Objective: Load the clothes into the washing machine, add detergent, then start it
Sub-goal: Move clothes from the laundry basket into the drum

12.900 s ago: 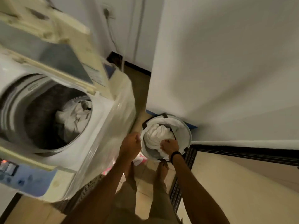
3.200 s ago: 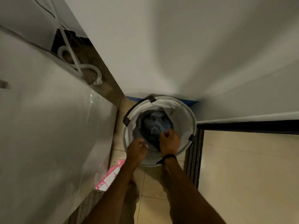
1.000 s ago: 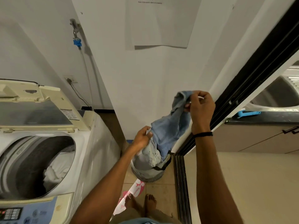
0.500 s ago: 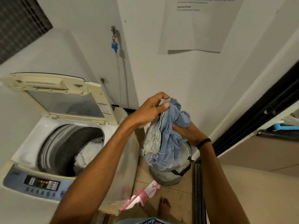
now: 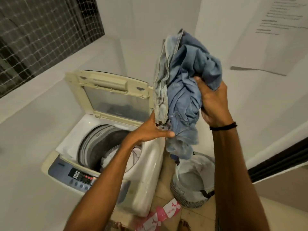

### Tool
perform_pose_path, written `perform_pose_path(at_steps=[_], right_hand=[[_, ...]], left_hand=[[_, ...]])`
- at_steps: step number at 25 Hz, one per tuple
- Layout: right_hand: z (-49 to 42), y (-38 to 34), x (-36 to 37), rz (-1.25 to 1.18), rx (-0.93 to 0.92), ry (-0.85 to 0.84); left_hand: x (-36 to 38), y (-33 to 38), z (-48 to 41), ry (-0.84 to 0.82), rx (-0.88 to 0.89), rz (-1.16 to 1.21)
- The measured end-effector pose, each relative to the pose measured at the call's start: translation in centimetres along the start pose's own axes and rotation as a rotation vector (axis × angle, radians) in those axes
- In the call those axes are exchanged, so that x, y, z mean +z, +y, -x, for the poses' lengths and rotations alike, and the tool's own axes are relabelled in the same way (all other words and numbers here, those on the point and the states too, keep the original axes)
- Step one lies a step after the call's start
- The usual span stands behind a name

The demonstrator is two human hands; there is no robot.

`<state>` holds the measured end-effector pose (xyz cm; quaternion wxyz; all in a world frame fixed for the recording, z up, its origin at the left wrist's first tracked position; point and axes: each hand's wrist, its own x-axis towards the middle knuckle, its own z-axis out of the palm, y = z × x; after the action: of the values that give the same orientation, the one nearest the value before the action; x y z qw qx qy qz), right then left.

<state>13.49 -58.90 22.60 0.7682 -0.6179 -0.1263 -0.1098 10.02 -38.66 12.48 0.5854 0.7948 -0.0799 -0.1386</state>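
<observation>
Two hands, one blue denim bundle [image 5: 183, 90], lifted higher than half a second ago.

Item, clothing: held in the air above the washing machine's [image 5: 73, 147] right edge, its tail hanging toward the laundry basket [image 5: 188, 195] it has left behind. Left hand [image 5: 150, 130], formerly on top, now grips the bundle's lower end from beneath; right hand [image 5: 214, 104], formerly underneath, now clutches its right side, fingers sunk in the cloth. Item, machine: lid [image 5: 80, 90] upright as before, white clothes [image 5: 108, 160] in the drum. Item, basket: on the floor beside the machine's right side, white lining showing. Item, pink box [image 5: 166, 212]: on the floor by the machine's front right corner.
</observation>
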Motion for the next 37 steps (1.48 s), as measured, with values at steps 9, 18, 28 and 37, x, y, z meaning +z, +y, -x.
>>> perform_pose_path(at_steps=[9,18,28,37], right_hand=[[3.2,-0.3,21.9,-0.209,-0.12,0.184],[5.7,8.6,28.8,-0.004,-0.011,0.115],[7.3,20.5,29.7,0.24,0.149,0.058],[9.8,29.8,29.8,0.344,0.39,0.19]], left_hand=[[-19.1,-3.5,6.5,0.269,0.142,0.152],[-27.7,-14.5,8.0,0.355,-0.111,0.162],[-27.8,-26.4,8.1,0.358,-0.391,0.25],[-29.4,-32.2,5.6,0.201,-0.387,-0.139]])
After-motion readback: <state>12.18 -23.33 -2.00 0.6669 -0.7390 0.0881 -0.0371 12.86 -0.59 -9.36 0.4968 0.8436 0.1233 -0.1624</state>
